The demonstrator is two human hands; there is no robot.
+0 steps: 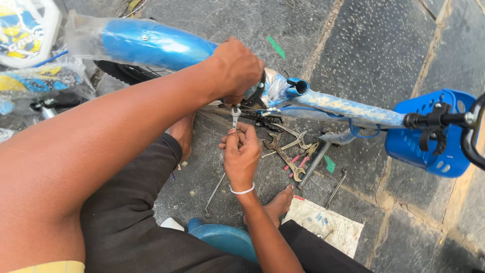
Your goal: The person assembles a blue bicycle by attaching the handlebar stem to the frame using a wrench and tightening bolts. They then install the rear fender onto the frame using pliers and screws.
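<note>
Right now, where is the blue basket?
In the head view, the blue basket sits at the far right, hung below the black handlebar at the end of the wrapped blue frame tube, above the stone paving.

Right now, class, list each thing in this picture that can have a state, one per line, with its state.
Left hand: closed, gripping the bicycle frame.
Right hand: closed on the spanner.
Spanner: upright, its head up at the frame.
Bicycle frame: wrapped in clear plastic.
Spare spanners: lying loose on the paving.
Blue basket: mounted by the handlebar.
</note>
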